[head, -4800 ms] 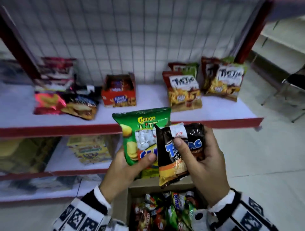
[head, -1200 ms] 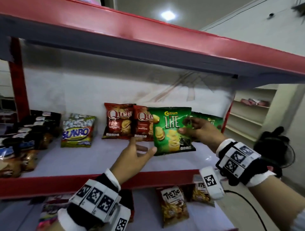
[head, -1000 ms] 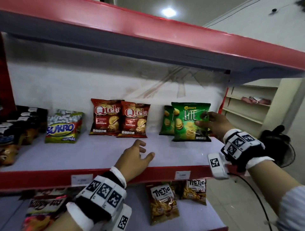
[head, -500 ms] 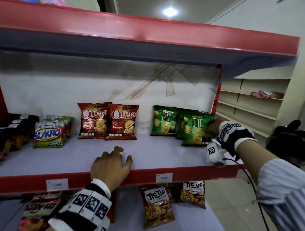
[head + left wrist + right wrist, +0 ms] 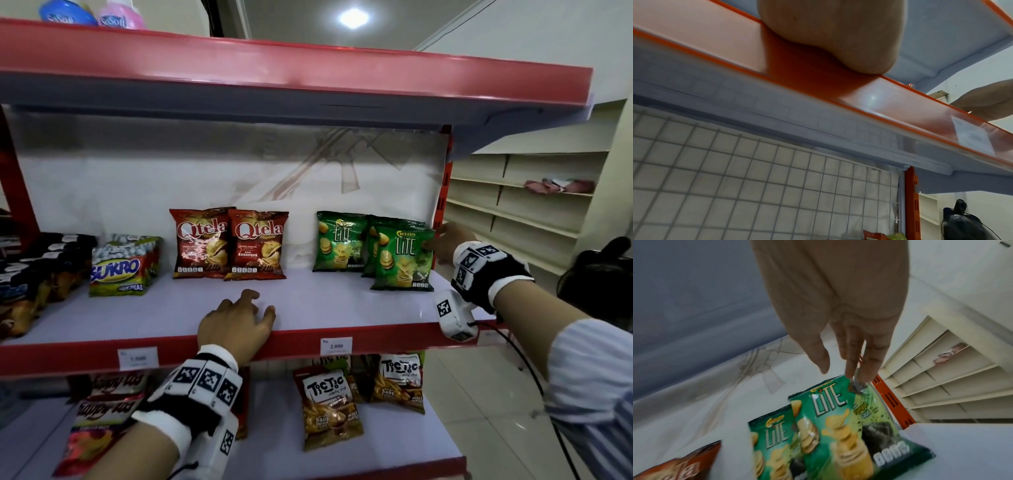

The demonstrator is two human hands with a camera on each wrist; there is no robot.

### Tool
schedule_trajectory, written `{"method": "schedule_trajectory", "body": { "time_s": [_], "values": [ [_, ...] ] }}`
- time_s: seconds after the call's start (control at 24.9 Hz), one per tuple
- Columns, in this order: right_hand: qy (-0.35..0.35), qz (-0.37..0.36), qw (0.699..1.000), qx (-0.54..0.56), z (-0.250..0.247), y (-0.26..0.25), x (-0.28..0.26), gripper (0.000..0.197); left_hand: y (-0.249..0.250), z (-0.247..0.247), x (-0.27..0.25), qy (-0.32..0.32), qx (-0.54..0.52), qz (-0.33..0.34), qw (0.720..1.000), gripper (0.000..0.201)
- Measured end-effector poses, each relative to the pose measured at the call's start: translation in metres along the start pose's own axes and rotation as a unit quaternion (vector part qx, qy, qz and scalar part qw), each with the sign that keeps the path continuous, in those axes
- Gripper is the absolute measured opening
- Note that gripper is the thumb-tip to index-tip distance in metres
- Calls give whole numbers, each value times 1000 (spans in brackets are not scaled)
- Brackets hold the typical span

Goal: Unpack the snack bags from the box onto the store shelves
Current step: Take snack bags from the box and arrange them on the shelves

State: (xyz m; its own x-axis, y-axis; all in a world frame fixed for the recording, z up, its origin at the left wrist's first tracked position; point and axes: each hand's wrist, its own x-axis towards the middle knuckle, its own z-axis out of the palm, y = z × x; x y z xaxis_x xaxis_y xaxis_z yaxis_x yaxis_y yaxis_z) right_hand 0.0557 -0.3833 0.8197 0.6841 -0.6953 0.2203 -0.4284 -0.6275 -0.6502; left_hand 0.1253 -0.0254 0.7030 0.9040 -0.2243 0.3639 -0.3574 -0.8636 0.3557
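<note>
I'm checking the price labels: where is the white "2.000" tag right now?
In the head view, the white "2.000" price tag sits on the red front edge of the middle shelf, right of the left hand, above the Tic Tac bags.

Qtela bags [image 5: 228, 244] left of Lite bags [image 5: 373, 251], Sukro pack [image 5: 123, 265] further left

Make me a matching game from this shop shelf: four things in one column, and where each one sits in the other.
1. Qtela bags
2. Sukro pack
3. Tic Tac bags
4. left hand

A. shelf below
B. on the red front edge
C. middle of the shelf, standing side by side
D. left of the red bags

Pairs: 1-C, 2-D, 3-A, 4-B
</note>
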Motion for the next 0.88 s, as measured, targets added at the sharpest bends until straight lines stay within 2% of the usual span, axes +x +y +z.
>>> {"method": "schedule_trajectory", "body": {
  "time_s": [0.04, 0.12, 0.28, 0.4, 0.52, 0.6, 0.68, 0.76, 0.8, 0.88],
  "values": [
    [34, -12, 999, 18, 2, -2, -13, 27, 1, 1, -1, -3, 1, -4, 1000, 47],
    [78, -58, 993, 70, 11, -8, -46, 21, 4, -3, -1, 2, -6, -6, 1000, 46],
    [103, -129, 974, 156, 46, 0, -123, 4, 5, -7, -10, 16, -23, 20, 999, 50],
    [121, -164, 955, 216, 70, 8, -165, 4, 2, -2, -29, 121, -74, 90, 986, 40],
    [126, -190, 939, 259, 99, 17, -202, 2, -8, 13, -64, 232, -171, 93, 953, 28],
    [127, -204, 930, 277, 130, 23, -229, 6, -27, 37, -97, 245, -151, 99, 953, 28],
    [115, -193, 930, 292, 163, 36, -255, 12, -48, 62, -121, 195, -161, 147, 956, 31],
    [54, -157, 947, 276, 225, 54, -285, 13, -85, 102, -141, 49, -185, 169, 967, 33],
    [35, -141, 952, 270, 241, 64, -295, 11, -93, 117, -148, -9, -196, 174, 965, 31],
    [-8, -125, 955, 268, 270, 89, -311, 10, -114, 149, -169, -89, -208, 148, 963, 18]
  ]
}}
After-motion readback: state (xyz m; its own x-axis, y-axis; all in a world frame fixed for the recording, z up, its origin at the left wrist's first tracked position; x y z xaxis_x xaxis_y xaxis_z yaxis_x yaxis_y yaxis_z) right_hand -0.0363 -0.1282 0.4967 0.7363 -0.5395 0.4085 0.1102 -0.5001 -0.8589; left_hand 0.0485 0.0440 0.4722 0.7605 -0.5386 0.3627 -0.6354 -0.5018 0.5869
